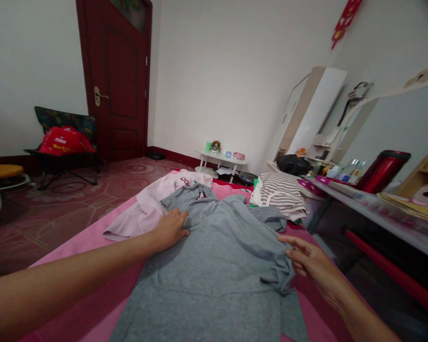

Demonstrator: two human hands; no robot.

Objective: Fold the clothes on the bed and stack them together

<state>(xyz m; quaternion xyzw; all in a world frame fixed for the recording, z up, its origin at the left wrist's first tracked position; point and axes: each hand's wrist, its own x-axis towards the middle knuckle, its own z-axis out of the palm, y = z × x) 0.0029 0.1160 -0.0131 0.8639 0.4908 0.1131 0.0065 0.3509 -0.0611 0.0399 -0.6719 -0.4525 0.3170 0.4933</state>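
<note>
A grey shirt (217, 256) lies spread in front of me on a pink bed cover (82, 289), its collar end away from me. Its fabric is wrinkled and bunched along the right side. My left hand (171, 229) rests flat on the shirt's upper left part, fingers stretched out. At the shirt's right edge, my right hand (306, 259) has thumb and fingers closed on the bunched cloth. Beyond my left hand, a pale pink top (150, 199) with dark lettering lies partly under the grey shirt.
Folded clothes with a striped top (281, 192) are stacked at the bed's far right. A dressing table (374, 209) with a red flask (385, 171) stands close on the right. A folding chair (66, 118) holds a red bag (66, 141) near the door (119, 80).
</note>
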